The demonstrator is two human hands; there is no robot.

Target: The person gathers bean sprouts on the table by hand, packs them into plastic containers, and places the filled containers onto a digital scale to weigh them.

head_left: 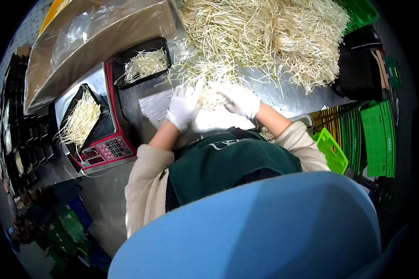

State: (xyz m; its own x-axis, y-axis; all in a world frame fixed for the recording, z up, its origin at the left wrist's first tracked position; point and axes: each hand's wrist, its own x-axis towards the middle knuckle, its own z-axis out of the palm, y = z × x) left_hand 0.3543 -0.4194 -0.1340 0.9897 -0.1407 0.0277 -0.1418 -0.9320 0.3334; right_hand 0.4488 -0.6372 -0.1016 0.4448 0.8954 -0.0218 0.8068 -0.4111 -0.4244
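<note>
Both of my hands wear white gloves and meet over the steel table at the near edge of a big heap of bean sprouts [260, 37]. A small bunch of bean sprouts [211, 99] lies between them. My left hand [183, 108] presses against the bunch from the left, its fingers pointing up toward the heap. From the right, my right hand [241, 99] closes around the bunch, with the fingers reaching over its top. The sprouts and gloves partly hide the fingertips. Beneath the hands lies a pale flat sheet or board [157, 106].
On the left, a red scale [111, 148] bears a tilted black tray [108, 122] of sprouts. Another black tray [166, 44] with sprouts stands behind it. A plastic-lined carton [102, 39] is at back left; stacked black trays [37, 128] are far left. Green crates [378, 139] stand at right.
</note>
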